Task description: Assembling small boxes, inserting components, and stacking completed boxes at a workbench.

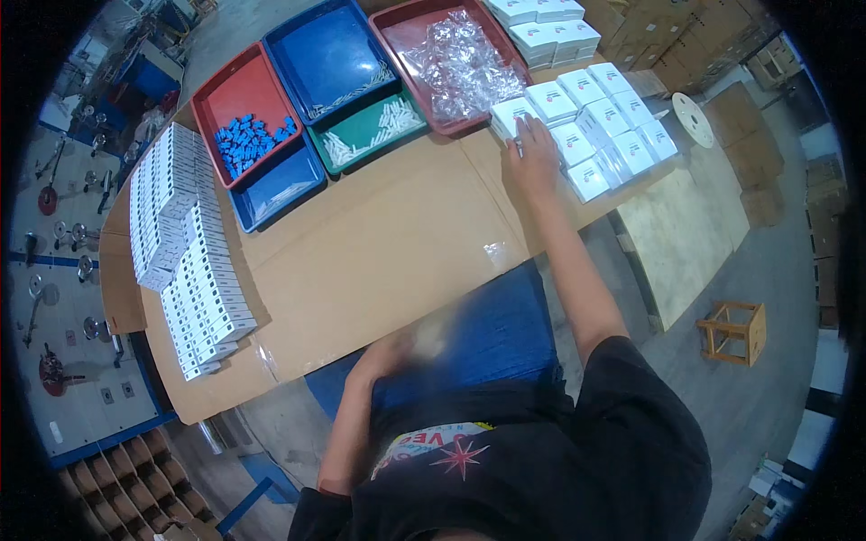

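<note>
My right hand (536,162) reaches to the right end of the table and rests on the nearest-left stack of flat white square packets (512,115). Its fingers lie stretched over the stack's edge and top; nothing plainly gripped shows. More stacks of the same packets (631,149) stand in rows just right of the hand. My left hand (397,353) is low at the table's near edge, over a dark blue cloth (505,334). It is smeared by motion, with a pale blur at its fingers, so what it holds, if anything, cannot be made out.
Along the far side stand a red tray (206,95) with blue pieces, a blue tray (329,54), a green tray (338,164) with white plugs, a small blue tray (311,176) and a red tray (397,36) with clear bags. Small white boxes (207,288) line the left side.
</note>
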`<state>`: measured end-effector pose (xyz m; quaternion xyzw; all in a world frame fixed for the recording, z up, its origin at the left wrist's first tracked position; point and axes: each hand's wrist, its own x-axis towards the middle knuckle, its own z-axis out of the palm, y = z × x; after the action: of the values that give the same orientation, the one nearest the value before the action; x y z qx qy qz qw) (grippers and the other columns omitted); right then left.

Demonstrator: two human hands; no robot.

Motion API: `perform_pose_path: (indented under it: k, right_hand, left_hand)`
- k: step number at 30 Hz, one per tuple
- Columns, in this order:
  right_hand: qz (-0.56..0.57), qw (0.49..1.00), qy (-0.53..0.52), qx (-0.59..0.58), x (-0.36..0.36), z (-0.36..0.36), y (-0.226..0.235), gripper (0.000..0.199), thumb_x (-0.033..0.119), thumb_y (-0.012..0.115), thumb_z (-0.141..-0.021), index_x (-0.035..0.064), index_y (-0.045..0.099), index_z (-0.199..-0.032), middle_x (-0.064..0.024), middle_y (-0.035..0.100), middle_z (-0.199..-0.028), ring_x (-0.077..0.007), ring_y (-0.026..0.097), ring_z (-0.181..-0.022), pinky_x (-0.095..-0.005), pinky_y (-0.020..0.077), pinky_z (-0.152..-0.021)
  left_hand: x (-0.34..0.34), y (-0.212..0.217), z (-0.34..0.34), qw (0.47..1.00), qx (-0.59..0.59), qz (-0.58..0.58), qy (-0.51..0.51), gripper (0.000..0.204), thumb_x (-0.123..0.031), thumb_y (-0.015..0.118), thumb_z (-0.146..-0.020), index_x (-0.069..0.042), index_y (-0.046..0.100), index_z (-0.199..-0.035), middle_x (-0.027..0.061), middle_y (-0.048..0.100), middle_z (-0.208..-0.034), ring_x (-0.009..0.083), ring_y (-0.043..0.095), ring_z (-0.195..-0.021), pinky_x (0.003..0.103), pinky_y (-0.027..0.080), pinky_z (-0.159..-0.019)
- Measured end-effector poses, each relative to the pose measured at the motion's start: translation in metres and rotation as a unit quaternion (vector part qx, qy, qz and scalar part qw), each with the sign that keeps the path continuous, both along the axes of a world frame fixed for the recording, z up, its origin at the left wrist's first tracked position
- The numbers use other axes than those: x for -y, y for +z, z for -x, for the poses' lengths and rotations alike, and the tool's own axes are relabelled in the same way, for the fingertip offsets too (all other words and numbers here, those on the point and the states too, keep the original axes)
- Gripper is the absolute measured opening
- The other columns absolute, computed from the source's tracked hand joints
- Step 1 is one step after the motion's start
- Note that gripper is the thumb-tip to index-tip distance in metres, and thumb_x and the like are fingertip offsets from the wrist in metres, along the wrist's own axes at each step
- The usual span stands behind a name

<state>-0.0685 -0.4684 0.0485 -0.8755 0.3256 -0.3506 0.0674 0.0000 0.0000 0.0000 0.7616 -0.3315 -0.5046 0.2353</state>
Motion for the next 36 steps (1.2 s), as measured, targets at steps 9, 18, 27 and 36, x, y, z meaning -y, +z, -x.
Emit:
perform_pose_path:
  k: [9,18,27,36]
  right_hand:
    - [0.055,0.994,0.063,0.070,-0.030,0.006,0.009,0.043,0.008,0.067,-0.093,-0.0026,0.061,-0.134,-0.0212,0.062,-0.137,-0.0412,0.056,-0.129,-0.0479,0.0468,-0.108]
    - [-0.025,0.972,0.231,0.015,-0.172,0.015,0.019,0.047,0.009,0.073,-0.087,0.0012,0.064,-0.133,-0.0160,0.064,-0.133,-0.0349,0.062,-0.121,-0.0450,0.0498,-0.100]
    - [-0.081,0.938,0.335,-0.044,-0.229,0.003,0.016,0.045,0.020,0.080,-0.082,0.0074,0.069,-0.124,-0.0095,0.064,-0.127,-0.0288,0.060,-0.115,-0.0427,0.0465,-0.093]
    - [-0.086,0.906,0.402,-0.101,-0.222,-0.016,0.029,0.042,0.022,0.084,-0.074,0.0088,0.067,-0.110,-0.0161,0.052,-0.146,-0.0372,0.047,-0.138,-0.0535,0.0383,-0.111]
  left_hand:
    - [-0.006,-0.010,-0.002,0.998,-0.029,0.050,-0.008,0.041,-0.033,0.057,-0.106,-0.003,0.062,-0.134,0.0103,0.069,-0.118,0.0199,0.063,-0.111,0.033,0.049,-0.098]
    - [0.011,0.037,0.013,0.961,-0.153,0.220,0.075,0.034,-0.026,0.056,-0.108,-0.002,0.062,-0.131,0.0044,0.068,-0.111,0.0086,0.058,-0.090,0.026,0.049,-0.082]
    - [0.036,0.075,0.008,0.909,0.085,0.267,0.308,0.022,-0.015,0.071,-0.095,-0.004,0.068,-0.114,0.0030,0.070,-0.094,0.0102,0.060,-0.078,0.026,0.048,-0.071]
    - [0.038,0.050,-0.012,0.871,0.347,0.267,0.223,0.035,-0.021,0.076,-0.083,-0.012,0.069,-0.117,0.0036,0.064,-0.125,0.0269,0.054,-0.123,0.044,0.039,-0.106]
